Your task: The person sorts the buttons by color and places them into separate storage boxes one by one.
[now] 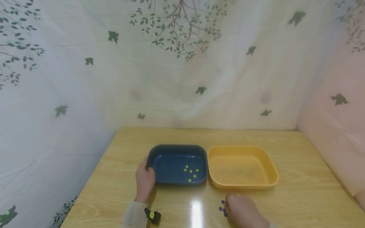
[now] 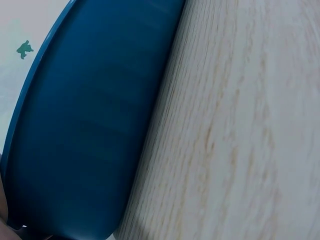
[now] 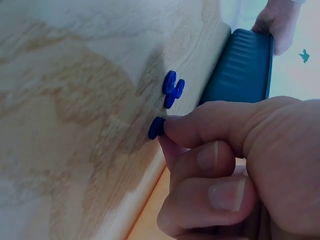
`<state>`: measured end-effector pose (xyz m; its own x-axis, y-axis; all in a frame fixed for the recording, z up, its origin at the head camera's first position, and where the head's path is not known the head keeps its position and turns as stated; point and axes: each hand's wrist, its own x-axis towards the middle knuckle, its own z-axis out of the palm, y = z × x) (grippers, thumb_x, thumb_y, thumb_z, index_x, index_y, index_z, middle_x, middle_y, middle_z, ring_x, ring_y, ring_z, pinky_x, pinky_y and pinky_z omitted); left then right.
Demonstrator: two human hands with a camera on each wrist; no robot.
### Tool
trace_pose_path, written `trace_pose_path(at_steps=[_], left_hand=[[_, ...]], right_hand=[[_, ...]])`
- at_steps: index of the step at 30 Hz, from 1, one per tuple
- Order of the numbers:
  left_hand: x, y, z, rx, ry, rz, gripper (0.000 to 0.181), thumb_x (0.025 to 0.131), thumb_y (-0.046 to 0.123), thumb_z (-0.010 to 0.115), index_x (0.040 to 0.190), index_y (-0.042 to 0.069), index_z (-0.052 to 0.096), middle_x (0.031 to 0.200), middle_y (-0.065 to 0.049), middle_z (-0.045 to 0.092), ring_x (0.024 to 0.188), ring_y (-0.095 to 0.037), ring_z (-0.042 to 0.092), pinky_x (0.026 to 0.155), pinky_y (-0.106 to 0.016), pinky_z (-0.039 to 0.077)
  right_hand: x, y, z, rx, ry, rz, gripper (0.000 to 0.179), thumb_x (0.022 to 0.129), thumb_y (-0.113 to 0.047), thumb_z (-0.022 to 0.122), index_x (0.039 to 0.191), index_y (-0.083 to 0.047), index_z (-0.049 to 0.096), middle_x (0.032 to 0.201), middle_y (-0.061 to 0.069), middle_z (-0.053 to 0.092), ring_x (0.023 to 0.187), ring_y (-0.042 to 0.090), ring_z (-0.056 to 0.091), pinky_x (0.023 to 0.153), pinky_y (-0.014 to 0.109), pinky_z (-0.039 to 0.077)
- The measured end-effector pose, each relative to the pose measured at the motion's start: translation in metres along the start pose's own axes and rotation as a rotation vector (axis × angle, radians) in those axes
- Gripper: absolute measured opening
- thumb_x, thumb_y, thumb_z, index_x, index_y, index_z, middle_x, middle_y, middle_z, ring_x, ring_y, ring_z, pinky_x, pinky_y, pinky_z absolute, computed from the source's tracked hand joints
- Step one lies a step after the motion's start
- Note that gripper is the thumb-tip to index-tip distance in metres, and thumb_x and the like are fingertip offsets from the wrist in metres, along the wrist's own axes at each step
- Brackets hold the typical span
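Note:
My left hand (image 1: 145, 180) grips the left end of a dark blue tray (image 1: 168, 183), thumb over its rim. Inside the tray, towards its right side, lie several small yellow buttons (image 1: 191, 171). In the left wrist view the outer wall of the blue tray (image 2: 95, 120) fills the left half. My right hand (image 1: 243, 209) is at the table in front of the yellow tray (image 1: 242, 186). Its thumb and a fingertip pinch a small blue button (image 3: 156, 128) at the tabletop, the other fingers curled. More blue buttons (image 3: 170, 82) lie just beyond the fingertips.
The yellow tray stands right beside the blue one, with nothing in it showing. Both are on a wooden table (image 1: 302, 164). Pale curtains (image 1: 171, 85) with leaf prints hang behind and along the sides. A dark strap with a yellow spot (image 1: 152, 215) sits at the left wrist.

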<state>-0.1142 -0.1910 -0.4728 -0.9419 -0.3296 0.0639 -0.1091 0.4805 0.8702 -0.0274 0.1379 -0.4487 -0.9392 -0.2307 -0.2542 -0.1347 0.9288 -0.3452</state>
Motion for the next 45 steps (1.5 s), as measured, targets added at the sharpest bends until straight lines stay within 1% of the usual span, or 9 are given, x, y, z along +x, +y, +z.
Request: trace_pose_path(at_steps=[5, 13, 19, 22, 29, 34, 38, 42, 45], left_hand=[[0.001, -0.001, 0.001, 0.005, 0.000, -0.012, 0.056, 0.090, -0.005, 0.042, 0.146, -0.007, 0.035, 0.148, -0.027, 0.037, 0.096, -0.032, 0.052, 0.082, -0.041, 0.044], [0.001, -0.003, 0.001, 0.010, 0.012, -0.013, 0.055, 0.089, -0.005, 0.042, 0.144, -0.009, 0.037, 0.146, -0.028, 0.039, 0.109, -0.034, 0.048, 0.097, -0.050, 0.042], [0.001, -0.003, 0.001, 0.035, 0.007, -0.017, 0.056, 0.088, -0.006, 0.041, 0.144, -0.009, 0.037, 0.144, -0.031, 0.040, 0.099, -0.034, 0.050, 0.082, -0.044, 0.044], [0.001, -0.003, 0.001, 0.039, 0.003, -0.025, 0.056, 0.088, -0.005, 0.041, 0.144, -0.009, 0.037, 0.144, -0.031, 0.039, 0.100, -0.035, 0.050, 0.082, -0.044, 0.044], [0.001, 0.000, 0.000, 0.040, 0.009, -0.029, 0.055, 0.088, -0.005, 0.041, 0.144, -0.009, 0.037, 0.143, -0.032, 0.040, 0.098, -0.035, 0.051, 0.079, -0.043, 0.044], [0.002, 0.000, -0.001, 0.043, 0.010, -0.022, 0.055, 0.088, -0.006, 0.041, 0.143, -0.010, 0.038, 0.143, -0.032, 0.041, 0.098, -0.034, 0.050, 0.078, -0.042, 0.043], [0.002, 0.001, -0.002, 0.039, 0.006, -0.022, 0.055, 0.089, -0.006, 0.042, 0.143, -0.009, 0.038, 0.143, -0.032, 0.041, 0.100, -0.034, 0.050, 0.079, -0.042, 0.043], [0.002, 0.001, -0.001, 0.033, 0.001, -0.027, 0.056, 0.089, -0.005, 0.042, 0.144, -0.008, 0.037, 0.145, -0.030, 0.040, 0.098, -0.033, 0.051, 0.078, -0.041, 0.044], [0.002, 0.001, -0.001, 0.029, -0.007, -0.031, 0.056, 0.090, -0.003, 0.042, 0.145, -0.007, 0.036, 0.146, -0.029, 0.039, 0.095, -0.032, 0.052, 0.077, -0.039, 0.044]], right_hand=[[-0.001, 0.000, 0.002, -0.011, -0.015, -0.004, 0.013, 0.084, -0.012, 0.066, 0.073, -0.016, 0.059, 0.062, -0.005, 0.049, 0.055, 0.014, 0.045, 0.054, 0.032, 0.045], [-0.002, 0.000, 0.005, -0.079, -0.009, -0.047, 0.015, 0.078, -0.008, 0.072, 0.074, -0.014, 0.059, 0.061, -0.004, 0.048, 0.055, 0.014, 0.044, 0.053, 0.033, 0.045], [-0.004, 0.002, 0.006, -0.086, 0.013, -0.074, 0.015, 0.077, -0.007, 0.071, 0.075, -0.014, 0.058, 0.061, -0.005, 0.047, 0.055, 0.013, 0.044, 0.052, 0.033, 0.045], [-0.006, 0.002, 0.003, -0.052, 0.029, -0.056, 0.015, 0.077, -0.009, 0.069, 0.073, -0.016, 0.056, 0.061, -0.006, 0.047, 0.054, 0.013, 0.044, 0.052, 0.032, 0.043], [-0.018, -0.009, -0.023, 0.022, 0.068, 0.006, 0.012, 0.083, -0.014, 0.068, 0.078, -0.020, 0.058, 0.063, -0.009, 0.048, 0.056, 0.011, 0.045, 0.054, 0.029, 0.043], [-0.020, -0.012, -0.047, -0.078, 0.167, -0.026, 0.009, 0.086, -0.014, 0.067, 0.080, -0.017, 0.061, 0.062, -0.009, 0.050, 0.054, 0.009, 0.046, 0.054, 0.028, 0.045], [-0.019, -0.007, -0.063, -0.165, 0.362, -0.141, 0.011, 0.081, -0.009, 0.069, 0.077, -0.016, 0.061, 0.059, -0.010, 0.049, 0.049, 0.006, 0.041, 0.046, 0.021, 0.039], [-0.013, 0.001, -0.080, -0.191, 0.480, -0.207, 0.010, 0.078, -0.004, 0.067, 0.079, -0.013, 0.062, 0.060, -0.009, 0.050, 0.048, 0.005, 0.038, 0.042, 0.018, 0.034], [-0.007, 0.006, -0.093, -0.167, 0.451, -0.188, 0.011, 0.080, 0.000, 0.063, 0.081, -0.011, 0.061, 0.061, -0.008, 0.047, 0.051, 0.006, 0.037, 0.044, 0.020, 0.035]])
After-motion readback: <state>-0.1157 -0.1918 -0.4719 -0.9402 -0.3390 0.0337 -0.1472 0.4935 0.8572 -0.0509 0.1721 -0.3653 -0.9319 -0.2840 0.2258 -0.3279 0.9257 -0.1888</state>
